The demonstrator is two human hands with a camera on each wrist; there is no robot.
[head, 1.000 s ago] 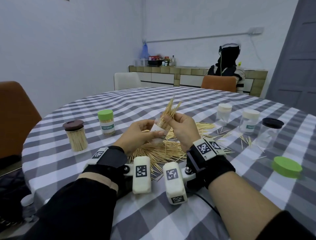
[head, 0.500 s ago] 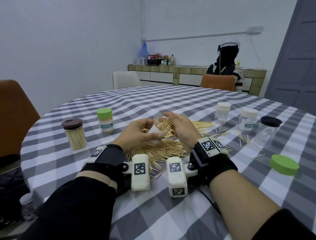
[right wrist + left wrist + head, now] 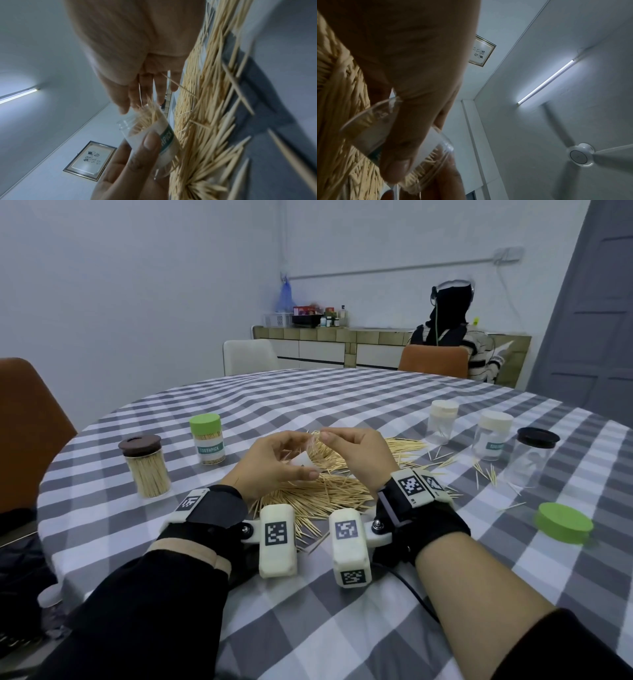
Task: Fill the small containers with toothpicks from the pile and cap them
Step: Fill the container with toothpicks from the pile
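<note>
Just above the pile (image 3: 318, 491), a clear jar (image 3: 154, 135) is gripped by the left hand (image 3: 274, 467), thumb pressed on its label, mouth tilted toward the right hand (image 3: 359, 453). Toothpicks (image 3: 147, 115) stick out of the mouth, met by the right fingers (image 3: 135, 93), held straight and empty.

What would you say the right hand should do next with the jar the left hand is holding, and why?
Probably press the toothpicks fully into the jar: they still poke past its mouth under the right hand, so the green lid lying on the table would not seat. The left hand grips it.

Left hand (image 3: 412, 83) grips clear container (image 3: 390, 129) of toothpicks (image 3: 426, 163).
</note>
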